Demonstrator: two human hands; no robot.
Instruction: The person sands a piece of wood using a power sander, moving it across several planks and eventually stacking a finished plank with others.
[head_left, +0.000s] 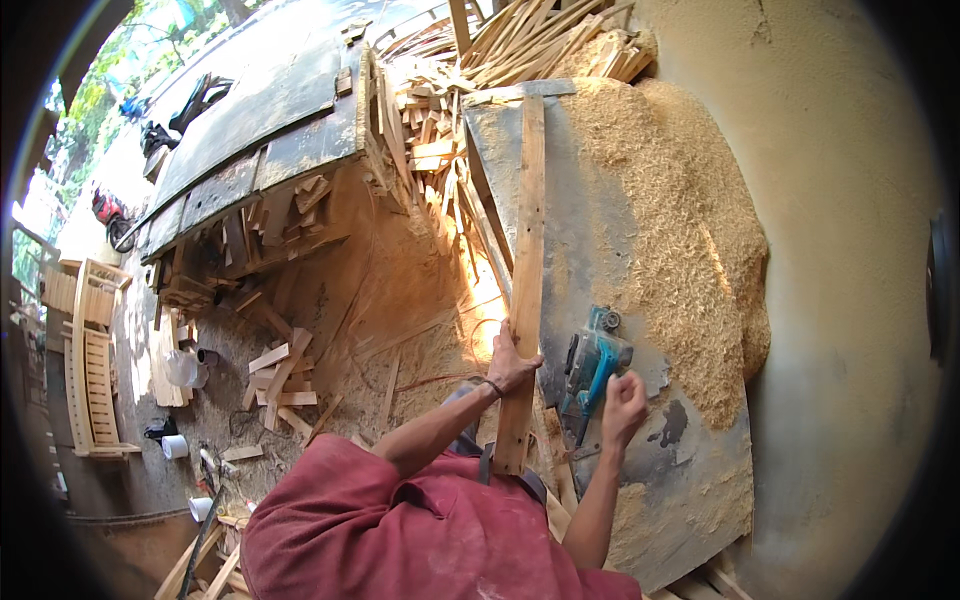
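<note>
A: Where is the plank (527,270)?

B: Along the left edge of the bench (590,220), lengthwise. The left hand (512,362) is closed round it near its near end.

A: And the planer (592,362)?

B: Just right of the plank, on the bench, sawdust (680,250) heaped along the right edge. The right hand (623,403) hovers loosely curled beside it, holding nothing.

A: So which step?

B: Likely steadying the plank; next, the right hand needs a firm grip on the planer.

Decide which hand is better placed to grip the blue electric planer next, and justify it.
Right. The right hand hovers just beside the blue electric planer on the workbench, while the left hand is busy gripping the long wooden plank.
</note>
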